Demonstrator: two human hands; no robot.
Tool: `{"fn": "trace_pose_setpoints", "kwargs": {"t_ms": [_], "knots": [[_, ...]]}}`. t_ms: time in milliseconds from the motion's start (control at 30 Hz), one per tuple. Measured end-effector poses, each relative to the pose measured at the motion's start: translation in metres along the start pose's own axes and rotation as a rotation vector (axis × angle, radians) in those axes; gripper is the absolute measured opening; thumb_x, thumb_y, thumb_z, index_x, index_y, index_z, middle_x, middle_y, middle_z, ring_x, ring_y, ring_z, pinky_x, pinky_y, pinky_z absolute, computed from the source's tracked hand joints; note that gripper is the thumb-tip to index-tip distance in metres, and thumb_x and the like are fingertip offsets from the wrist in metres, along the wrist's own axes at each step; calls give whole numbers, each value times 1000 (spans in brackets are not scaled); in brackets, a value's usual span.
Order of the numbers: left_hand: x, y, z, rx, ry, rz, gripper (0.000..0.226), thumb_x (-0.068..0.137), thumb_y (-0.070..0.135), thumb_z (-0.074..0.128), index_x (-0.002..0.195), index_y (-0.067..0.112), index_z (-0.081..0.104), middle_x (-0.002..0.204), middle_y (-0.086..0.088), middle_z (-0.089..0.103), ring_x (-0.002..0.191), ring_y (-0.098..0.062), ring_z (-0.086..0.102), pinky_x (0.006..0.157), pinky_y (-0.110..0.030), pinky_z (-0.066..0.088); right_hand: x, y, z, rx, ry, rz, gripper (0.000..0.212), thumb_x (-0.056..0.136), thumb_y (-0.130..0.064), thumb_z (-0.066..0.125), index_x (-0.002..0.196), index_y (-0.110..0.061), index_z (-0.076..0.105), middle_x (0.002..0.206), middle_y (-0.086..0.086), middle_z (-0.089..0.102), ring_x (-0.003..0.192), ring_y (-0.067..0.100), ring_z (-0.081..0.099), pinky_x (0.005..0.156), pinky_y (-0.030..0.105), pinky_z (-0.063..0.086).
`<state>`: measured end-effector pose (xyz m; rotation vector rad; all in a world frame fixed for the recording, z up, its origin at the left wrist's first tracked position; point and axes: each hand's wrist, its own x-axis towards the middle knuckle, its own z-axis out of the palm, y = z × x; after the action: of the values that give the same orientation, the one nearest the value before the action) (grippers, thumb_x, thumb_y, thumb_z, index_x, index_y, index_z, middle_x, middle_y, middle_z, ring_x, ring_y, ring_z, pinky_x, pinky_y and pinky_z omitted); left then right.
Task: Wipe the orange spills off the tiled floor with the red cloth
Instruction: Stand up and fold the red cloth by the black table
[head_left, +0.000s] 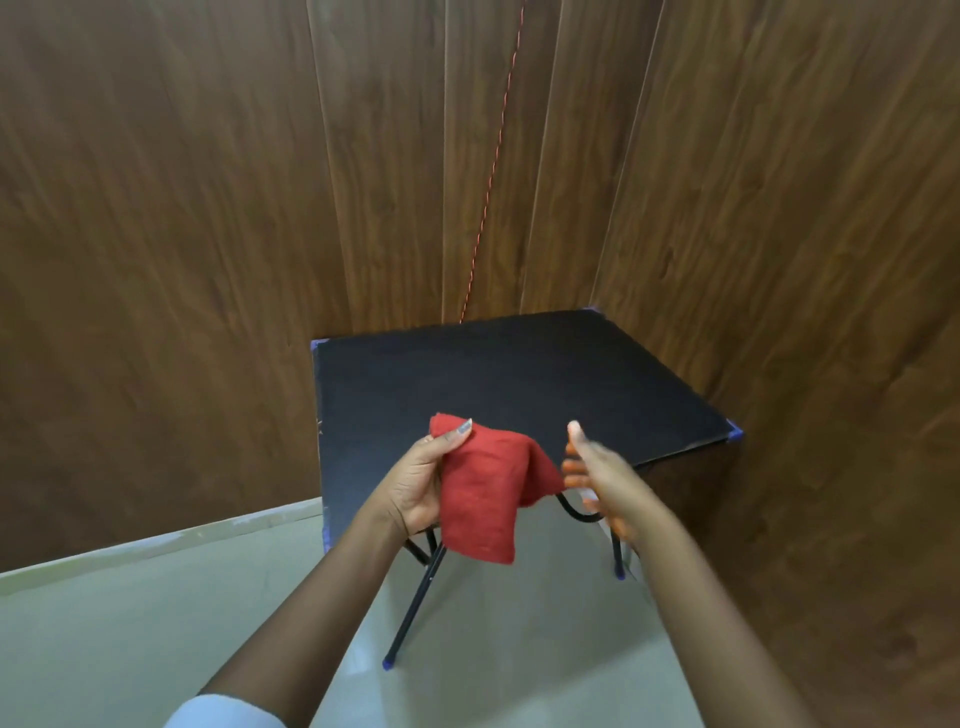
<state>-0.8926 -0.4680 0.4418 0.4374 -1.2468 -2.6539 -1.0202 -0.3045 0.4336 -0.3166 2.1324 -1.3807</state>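
In the head view, the red cloth (480, 499) hangs in the centre of the frame, in front of the near edge of the black table top (519, 374) and well above the tiled floor (156, 649). It folds and droops under its own weight, with one corner dangling low. I judge it soft, light and limp, with a slightly coarse weave that should grip the tiles rather than slide. A bunched handful near the top is the natural hold, and for wiping it would need gathering into a pad under the palm. The left hand (423, 483) comes up from the lower left, forearm raised and palm turned inward. Its thumb lies across the cloth's upper edge and pinches the fabric against the fingers behind. The right hand (597, 478) reaches in from the lower right, just beside the cloth's right-hand fold, with the fingers loosely extended and the thumb up, gripping nothing. It is blurred, so I cannot tell whether it touches the cloth. Its fingers look orange-tinged, though the cause is unclear. No orange spills show on the visible floor — the wiping has not begun. Wood panelling fills the upper frame — a thin red cord (493, 171) runs down it.
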Motion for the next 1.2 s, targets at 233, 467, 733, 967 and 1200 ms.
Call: {"fn": "trace_pose_setpoints", "kwargs": {"t_ms": [233,467,733,967,1200], "knots": [[41,0,-1,-183,90,44,19,83,24,58,75,10,68,73,-8,69,68,-19,69,64,-34,58,60,31,13,803,-432,82,80,42,-77,70,94,-16,69,98,7,69,96,23,63,88,43,44],[54,29,-23,169,113,50,23,82,24,60,95,7,67,86,-7,69,80,-19,67,75,-33,55,94,-2,9,884,-411,-86,54,48,-20,88,96,-9,66,84,10,72,72,18,69,64,28,56],[67,53,-37,140,97,75,25,82,18,60,102,4,63,89,-10,70,82,-22,67,77,-33,56,111,-25,49,681,-439,30,91,36,-74,75,104,-14,67,101,12,70,88,23,66,79,41,52],[67,94,-80,218,284,32,18,76,19,68,90,8,66,80,-7,71,75,-20,68,74,-36,54,117,-62,52,693,-347,-154,12,77,-22,62,77,-11,60,68,3,65,70,16,56,64,26,48],[60,116,-107,222,410,156,9,81,-4,58,81,5,61,64,-4,67,53,-11,62,50,-22,52,108,-87,74,678,-330,-7,15,85,-20,59,77,-9,64,70,7,68,64,18,63,62,30,51]]}}
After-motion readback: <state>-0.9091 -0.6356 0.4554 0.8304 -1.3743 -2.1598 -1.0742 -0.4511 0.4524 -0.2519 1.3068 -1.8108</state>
